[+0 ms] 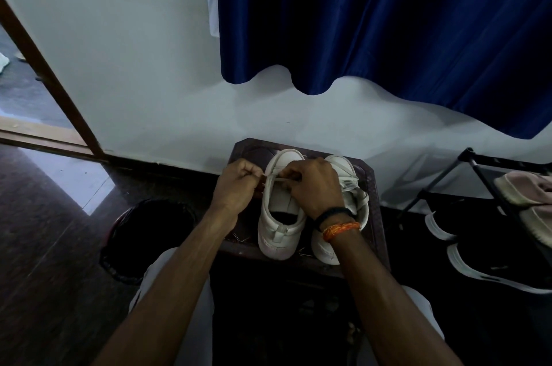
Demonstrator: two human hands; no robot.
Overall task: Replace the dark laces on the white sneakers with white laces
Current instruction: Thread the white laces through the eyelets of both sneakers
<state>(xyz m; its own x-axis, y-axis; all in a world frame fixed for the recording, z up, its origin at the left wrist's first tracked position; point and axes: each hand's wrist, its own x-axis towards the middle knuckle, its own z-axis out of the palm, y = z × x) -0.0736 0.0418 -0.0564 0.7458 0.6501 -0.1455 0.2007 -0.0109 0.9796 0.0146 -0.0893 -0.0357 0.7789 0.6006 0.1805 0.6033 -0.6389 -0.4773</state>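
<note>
Both my hands, left hand and right hand, pinch the white lace across the left sneaker. Lacing is underway; next, I judge, threading toward six o'clock.

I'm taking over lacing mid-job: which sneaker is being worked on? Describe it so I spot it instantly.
Find the dark stool against the wall under the blue curtain. Two white sneakers stand on it; it's the left sneaker, with both hands pulling a white lace across it.

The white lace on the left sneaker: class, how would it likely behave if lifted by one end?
The white lace bends in thin loops between the left hand and right hand, so probably floppy and light. Threaded through the left sneaker, it might tug that along.
</note>
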